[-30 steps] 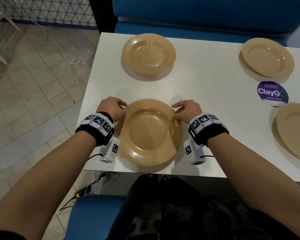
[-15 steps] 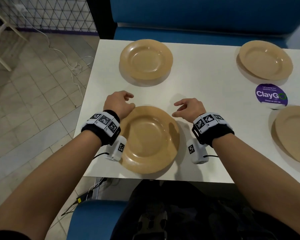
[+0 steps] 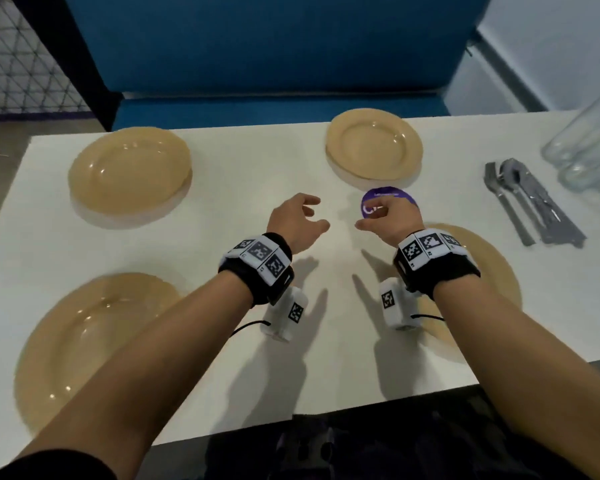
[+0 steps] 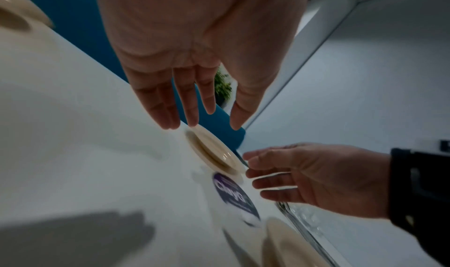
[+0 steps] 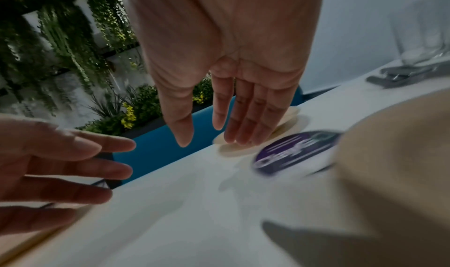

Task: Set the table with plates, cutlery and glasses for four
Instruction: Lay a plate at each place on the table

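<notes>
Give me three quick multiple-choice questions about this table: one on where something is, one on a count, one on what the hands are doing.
1. Where does the cutlery lie?
A. On the near left plate
B. At the right end of the table, beside the glasses
C. On the blue bench

2. How many plates are on the table?
A. Two
B. Three
C. Four

3. What are the hands doing?
A. Both are empty, fingers loose, above the table
B. The left grips a fork
C. The right holds a glass

Answers:
1 B: the forks and spoons sit in a pile next to the glasses.
2 C: far left plate, far right plate, near left plate and near right plate.
3 A: the left hand and right hand hold nothing over the table.
</notes>
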The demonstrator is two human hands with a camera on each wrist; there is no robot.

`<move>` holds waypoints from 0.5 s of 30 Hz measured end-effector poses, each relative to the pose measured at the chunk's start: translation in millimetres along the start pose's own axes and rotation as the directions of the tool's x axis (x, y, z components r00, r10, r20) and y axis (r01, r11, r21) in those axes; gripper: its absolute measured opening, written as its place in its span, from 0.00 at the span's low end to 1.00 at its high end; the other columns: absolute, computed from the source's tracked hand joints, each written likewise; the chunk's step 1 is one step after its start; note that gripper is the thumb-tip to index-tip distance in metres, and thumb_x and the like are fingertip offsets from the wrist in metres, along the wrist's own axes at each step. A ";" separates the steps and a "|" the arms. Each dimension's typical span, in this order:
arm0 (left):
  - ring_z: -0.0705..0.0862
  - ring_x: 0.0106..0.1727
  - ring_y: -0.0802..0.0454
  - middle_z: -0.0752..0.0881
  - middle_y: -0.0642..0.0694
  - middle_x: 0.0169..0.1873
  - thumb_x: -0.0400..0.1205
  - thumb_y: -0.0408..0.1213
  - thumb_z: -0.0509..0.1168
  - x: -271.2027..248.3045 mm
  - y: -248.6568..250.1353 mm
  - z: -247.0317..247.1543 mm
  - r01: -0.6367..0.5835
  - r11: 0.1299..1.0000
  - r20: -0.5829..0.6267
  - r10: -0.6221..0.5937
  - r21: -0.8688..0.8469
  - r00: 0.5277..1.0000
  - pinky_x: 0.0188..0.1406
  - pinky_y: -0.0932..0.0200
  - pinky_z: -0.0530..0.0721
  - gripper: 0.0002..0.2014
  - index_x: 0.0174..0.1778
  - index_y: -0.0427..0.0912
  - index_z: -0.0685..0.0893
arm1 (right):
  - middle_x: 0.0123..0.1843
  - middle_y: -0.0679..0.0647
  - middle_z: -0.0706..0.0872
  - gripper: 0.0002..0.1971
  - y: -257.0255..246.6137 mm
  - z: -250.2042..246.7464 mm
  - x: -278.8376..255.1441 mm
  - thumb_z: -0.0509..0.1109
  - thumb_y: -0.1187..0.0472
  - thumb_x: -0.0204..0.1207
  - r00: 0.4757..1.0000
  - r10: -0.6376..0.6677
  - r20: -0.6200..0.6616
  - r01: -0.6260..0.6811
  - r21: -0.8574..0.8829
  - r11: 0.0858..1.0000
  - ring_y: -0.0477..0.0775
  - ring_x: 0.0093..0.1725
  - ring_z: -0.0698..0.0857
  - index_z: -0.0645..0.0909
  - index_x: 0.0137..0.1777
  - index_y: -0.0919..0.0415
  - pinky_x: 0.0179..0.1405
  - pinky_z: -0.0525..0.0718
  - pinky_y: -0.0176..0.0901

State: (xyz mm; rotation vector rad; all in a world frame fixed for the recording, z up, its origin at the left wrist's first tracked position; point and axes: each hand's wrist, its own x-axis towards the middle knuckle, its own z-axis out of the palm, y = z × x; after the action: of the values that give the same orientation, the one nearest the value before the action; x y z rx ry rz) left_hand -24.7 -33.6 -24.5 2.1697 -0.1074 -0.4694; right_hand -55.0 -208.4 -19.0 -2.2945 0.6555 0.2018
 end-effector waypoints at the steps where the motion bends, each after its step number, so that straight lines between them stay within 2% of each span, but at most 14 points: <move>1: 0.82 0.59 0.52 0.84 0.50 0.60 0.76 0.42 0.70 3.1 11.7 22.3 0.012 1.000 0.013 -0.012 -0.004 1.000 0.58 0.59 0.80 0.23 0.68 0.49 0.77 | 0.56 0.53 0.88 0.23 16.8 -17.8 7.1 0.78 0.57 0.68 1.000 -0.003 0.004 0.003 -0.029 1.000 0.53 0.59 0.84 0.81 0.64 0.55 0.60 0.77 0.39; 4: 0.82 0.59 0.51 0.83 0.48 0.62 0.76 0.41 0.70 3.1 38.8 80.9 0.063 0.998 0.056 -0.064 0.010 0.996 0.54 0.61 0.79 0.25 0.70 0.49 0.75 | 0.58 0.55 0.88 0.22 69.0 -65.8 23.9 0.76 0.58 0.69 1.000 0.010 0.008 -0.009 -0.092 0.996 0.54 0.58 0.85 0.82 0.65 0.55 0.56 0.76 0.35; 7: 0.80 0.64 0.49 0.82 0.46 0.64 0.76 0.41 0.70 -1.5 53.7 122.8 0.105 0.993 0.067 -0.109 0.055 0.992 0.62 0.59 0.76 0.26 0.71 0.48 0.74 | 0.61 0.55 0.87 0.22 110.1 -100.0 37.4 0.75 0.55 0.70 1.000 0.020 -0.019 -0.023 -0.137 0.990 0.55 0.61 0.84 0.81 0.66 0.54 0.61 0.77 0.38; 12: 0.80 0.66 0.48 0.82 0.44 0.65 0.79 0.38 0.67 -4.2 58.8 152.8 0.177 0.977 0.013 -0.180 0.118 0.984 0.66 0.58 0.74 0.25 0.73 0.47 0.74 | 0.67 0.59 0.83 0.23 152.8 -119.6 51.6 0.71 0.62 0.75 1.000 -0.006 0.023 0.012 -0.254 0.967 0.58 0.66 0.81 0.77 0.71 0.56 0.65 0.77 0.43; 15: 0.82 0.61 0.49 0.85 0.46 0.61 0.80 0.36 0.65 -5.7 54.7 157.9 0.226 0.968 -0.024 -0.224 0.109 0.974 0.62 0.59 0.77 0.22 0.72 0.47 0.76 | 0.66 0.61 0.82 0.23 165.8 -119.0 54.2 0.68 0.66 0.76 0.999 -0.018 0.046 0.031 -0.284 0.958 0.60 0.65 0.81 0.76 0.72 0.57 0.64 0.79 0.46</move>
State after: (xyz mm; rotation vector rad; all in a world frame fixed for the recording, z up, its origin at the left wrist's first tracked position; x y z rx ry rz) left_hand -83.3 -185.2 -64.0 2.3052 0.1241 -0.5914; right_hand -98.9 -412.3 -52.1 -2.5645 0.6080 0.3532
